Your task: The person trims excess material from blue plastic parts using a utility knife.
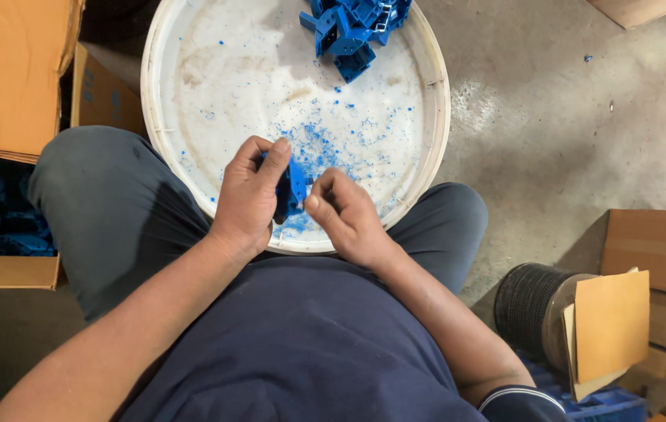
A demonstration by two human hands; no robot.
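Over the near rim of the round white plastic basin (162, 94), a small blue moulded plastic part (295, 187) is clamped in the left hand (248, 199) and picked at by the closed right hand (344, 215), so that blue trimmings (325, 144) are caught inside.

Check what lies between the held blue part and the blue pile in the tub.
Head view: only bare white tub floor strewn with blue shavings.

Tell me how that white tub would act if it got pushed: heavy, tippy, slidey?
Probably light: the tub holds only a small pile of blue parts and scattered blue shavings. Unlikely to tip, since it looks wide and shallow. It may slide on the concrete floor, though both knees seem to hem its near rim.
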